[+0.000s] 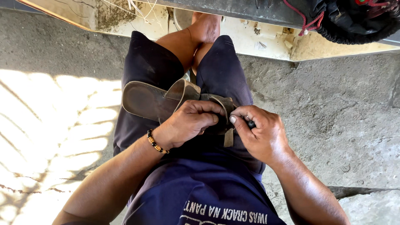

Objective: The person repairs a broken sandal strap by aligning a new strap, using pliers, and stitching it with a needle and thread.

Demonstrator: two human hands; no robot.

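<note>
I see a worn brown sandal lying across my lap; my left hand pinches its strap, my right hand closes on a small dark tool; the sandal looks light, the strap floppy, the sole stiffer and best held.

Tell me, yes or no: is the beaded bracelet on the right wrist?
No: the beaded bracelet sits on the wrist of the left hand, which grips the sandal.

Matt worn leather sandal; rough concrete floor; cloth shorts.
</note>
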